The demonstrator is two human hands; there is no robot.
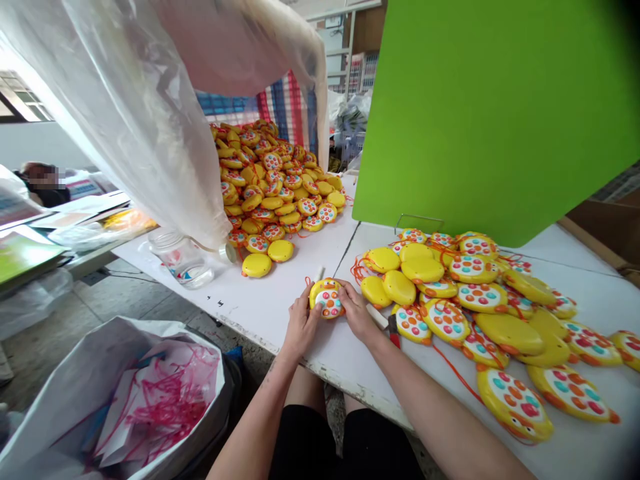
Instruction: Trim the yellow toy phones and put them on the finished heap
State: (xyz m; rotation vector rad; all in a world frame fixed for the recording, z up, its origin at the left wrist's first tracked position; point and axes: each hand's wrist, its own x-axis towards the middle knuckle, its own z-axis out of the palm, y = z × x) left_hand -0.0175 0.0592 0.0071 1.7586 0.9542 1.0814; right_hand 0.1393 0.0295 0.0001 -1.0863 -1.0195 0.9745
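Observation:
A small yellow duck-shaped toy (327, 298) with coloured buttons lies face up on the white table (280, 307), near its front edge. My left hand (301, 325) grips its left side and my right hand (355, 311) grips its right side, fingers curled round the rim. A red string trails from the toy's top. Just right of my right hand lies a tool with a white handle (377, 316) and a dark and red end.
A heap of the same toys (475, 307) spreads to the right, and a bigger pile (275, 187) sits behind under a clear plastic sheet (130, 113). A green board (500, 113) stands behind. A clear jar (180, 257) stands left. A bag of pink strings (150, 400) sits below.

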